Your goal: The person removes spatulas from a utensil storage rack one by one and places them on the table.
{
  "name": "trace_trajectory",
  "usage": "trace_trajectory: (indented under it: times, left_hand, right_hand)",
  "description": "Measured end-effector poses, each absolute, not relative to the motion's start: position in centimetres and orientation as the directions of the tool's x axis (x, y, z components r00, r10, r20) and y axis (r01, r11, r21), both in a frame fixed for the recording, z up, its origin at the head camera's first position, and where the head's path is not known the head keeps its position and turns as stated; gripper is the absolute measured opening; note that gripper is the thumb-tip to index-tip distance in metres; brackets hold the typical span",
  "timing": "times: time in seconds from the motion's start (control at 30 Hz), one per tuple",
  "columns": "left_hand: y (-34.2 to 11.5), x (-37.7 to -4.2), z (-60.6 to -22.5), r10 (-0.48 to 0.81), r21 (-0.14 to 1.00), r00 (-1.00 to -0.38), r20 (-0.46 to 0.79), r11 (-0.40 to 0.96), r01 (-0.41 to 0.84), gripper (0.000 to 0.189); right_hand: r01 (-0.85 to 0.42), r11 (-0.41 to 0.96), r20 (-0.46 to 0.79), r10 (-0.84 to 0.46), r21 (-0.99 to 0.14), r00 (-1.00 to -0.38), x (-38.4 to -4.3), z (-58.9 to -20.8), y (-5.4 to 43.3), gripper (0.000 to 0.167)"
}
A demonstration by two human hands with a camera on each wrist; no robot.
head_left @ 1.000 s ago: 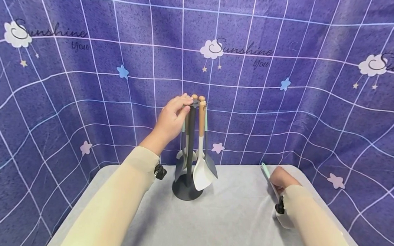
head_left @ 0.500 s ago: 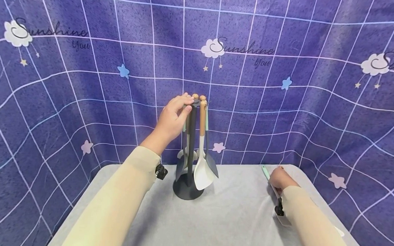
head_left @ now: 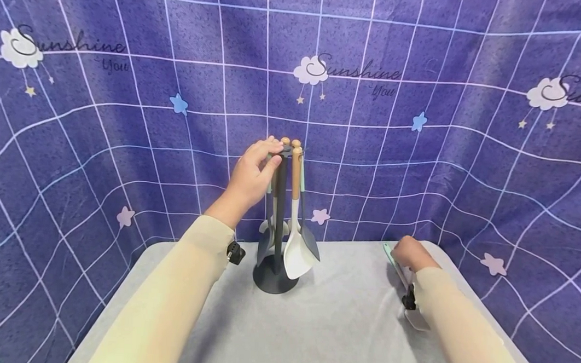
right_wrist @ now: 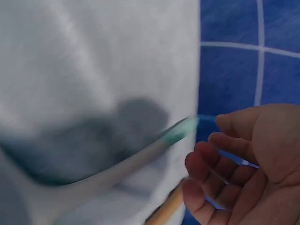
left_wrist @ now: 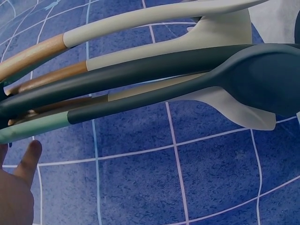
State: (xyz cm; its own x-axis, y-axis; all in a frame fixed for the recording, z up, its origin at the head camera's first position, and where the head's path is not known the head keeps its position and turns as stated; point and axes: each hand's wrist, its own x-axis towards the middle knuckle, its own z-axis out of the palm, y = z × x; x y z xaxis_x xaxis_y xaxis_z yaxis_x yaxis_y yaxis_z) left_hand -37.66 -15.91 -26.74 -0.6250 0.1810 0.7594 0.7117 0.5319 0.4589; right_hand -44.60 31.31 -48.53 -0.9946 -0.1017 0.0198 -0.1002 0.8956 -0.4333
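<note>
Since half a second ago, the bare right hand has shifted slightly farther out, while the bare left hand keeps its place. At the left, a cream sleeve with a small black wrist camera leads to the left hand, whose fingers lie extended across the top of an upright black stand with a round base, the thumb apart on the near side. Below these fingers hangs a dark blue-grey spoon with a mint handle; below and to their right hang a white spatula with a wooden handle and, behind it, a dark grey spatula. Between the two hands spreads a desk covered in pale grey cloth. Just beside the right fingers is a pale long-shafted utensil with a mint handle, on the desk. Those fingers curl loosely, thumb apart, around nothing visible. Whether they touch the light wooden handle near the lowest fingertip cannot be told.
</note>
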Motion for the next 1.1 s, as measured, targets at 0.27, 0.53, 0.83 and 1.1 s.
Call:
trace_trajectory:
  times: [0.27, 0.53, 0.83, 1.1]
  left_hand:
    - [-15.8, -37.5, -26.7, 0.169, 0.491, -0.653, 0.738, 0.530, 0.691, 0.035]
    - [-15.5, -37.4, -26.7, 0.166, 0.510, -0.666, 0.727, 0.519, 0.686, 0.035]
    - [-15.4, -37.3, -26.9, 0.187, 0.501, -0.663, 0.725, 0.518, 0.694, 0.037]
    - [-15.2, -37.4, -27.0, 0.175, 0.503, -0.654, 0.736, 0.506, 0.701, 0.036]
  right_hand:
    - [-0.245, 0.809, 0.238, -0.134, -0.534, -0.962, -44.0, -41.5, 25.2, 0.033]
    - [-0.407, 0.566, 0.402, -0.142, -0.717, -0.905, -42.6, -34.9, 17.9, 0.040]
    - [-0.522, 0.280, 0.497, -0.158, -0.806, -0.853, -41.5, -29.0, 11.4, 0.050]
    - [-0.568, 0.178, 0.540, -0.185, -0.804, -0.821, -41.2, -26.4, 7.8, 0.050]
